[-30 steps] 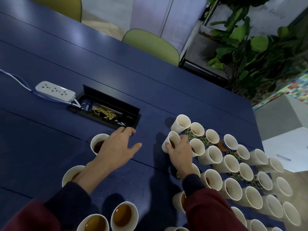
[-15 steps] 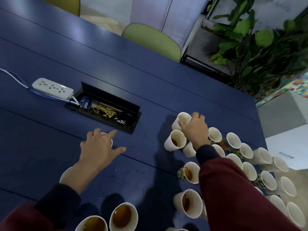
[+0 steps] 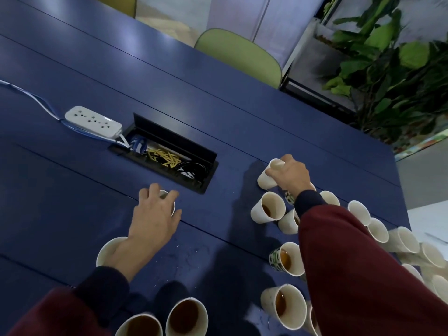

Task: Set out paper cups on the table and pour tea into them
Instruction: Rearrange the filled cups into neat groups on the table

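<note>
Right hand (image 3: 288, 174): shifted off tea-filled cup (image 3: 269, 209), now curled round far cup (image 3: 268, 177) at cluster's outer edge
Left hand (image 3: 152, 214): moved from beside left cup (image 3: 171, 202) to on top, fingers curled over rim
Both cups upright on surface (image 3: 218, 105)
Judgement: setting-out under way; empty cups (image 3: 358, 210) right of right hand await tea
</note>
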A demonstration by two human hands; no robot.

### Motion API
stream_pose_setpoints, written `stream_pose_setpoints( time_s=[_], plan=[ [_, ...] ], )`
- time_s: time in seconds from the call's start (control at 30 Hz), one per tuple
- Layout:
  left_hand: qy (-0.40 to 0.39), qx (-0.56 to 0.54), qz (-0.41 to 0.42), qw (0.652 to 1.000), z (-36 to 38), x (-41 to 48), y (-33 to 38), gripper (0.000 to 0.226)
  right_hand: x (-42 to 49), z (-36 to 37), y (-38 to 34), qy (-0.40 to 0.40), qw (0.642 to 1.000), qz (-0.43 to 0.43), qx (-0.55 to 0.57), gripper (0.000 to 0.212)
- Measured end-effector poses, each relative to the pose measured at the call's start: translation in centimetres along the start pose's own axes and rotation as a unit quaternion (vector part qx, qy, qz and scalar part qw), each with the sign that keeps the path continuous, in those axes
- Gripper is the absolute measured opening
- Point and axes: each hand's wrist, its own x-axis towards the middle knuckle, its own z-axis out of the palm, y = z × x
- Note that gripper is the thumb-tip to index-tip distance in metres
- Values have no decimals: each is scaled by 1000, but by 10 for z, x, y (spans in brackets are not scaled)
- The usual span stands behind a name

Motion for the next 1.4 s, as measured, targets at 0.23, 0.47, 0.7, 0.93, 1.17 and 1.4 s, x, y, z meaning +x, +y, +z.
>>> stream_pose_setpoints(
  time_s=[0.23, 0.47, 0.7, 0.93, 1.17, 1.4],
  plan=[
    [-9, -3, -6, 1000, -2, 0, 1, 41, 1, 6, -5, -13, 1000, 14, -17, 64],
    [-37, -35, -62, 997, -15, -7, 4, 82, -11, -7, 0, 27, 999, 13, 32, 89],
    [-54, -43, -92, 993, -24, -17, 2, 61, -92, -14, 13, 145, 981, -25, 130, 58],
    [-68, -56, -35, 996, -44, -37, 18, 54, -212, 27, 1, 31, 972, -149, 177, 54],
    [-62, -102, 88, 989, -71, -79, 58, 54, -266, 42, -13, -64, 962, -195, 181, 94],
    [-63, -121, 169, 976, -83, -112, 109, 58, -287, 39, 0, 38, 951, -223, 208, 90]
  ],
)
